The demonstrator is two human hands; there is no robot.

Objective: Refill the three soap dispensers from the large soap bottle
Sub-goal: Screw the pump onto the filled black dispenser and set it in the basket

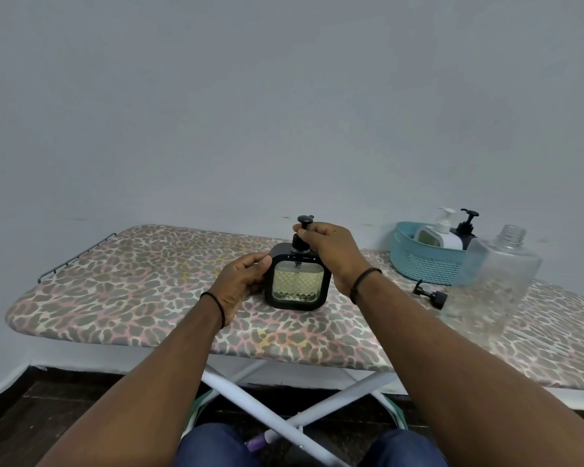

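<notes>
Head view shows a square black dispenser standing upright on the ironing board, right in front of the person. Its clear window shows yellowish soap almost up to the top, so it looks full. The left hand is curled round its left side and holds it, likely so it will not tip or turn. The right hand is up at the black pump, with the fingertips pinching the pump's neck. That looks like the way you hold a pump to twist it, but I cannot tell if it is going on or coming off.

The large soap bottle stands to the right, near the board's edge. It is clear, its mouth is open, and it looks nearly empty. Its black cap lies on the board just beside it, close by for putting back.

A blue basket sits behind the big bottle, touching it or nearly so. In it stand a white dispenser and a dark dispenser, both with pumps on, kept together out of the way
</notes>
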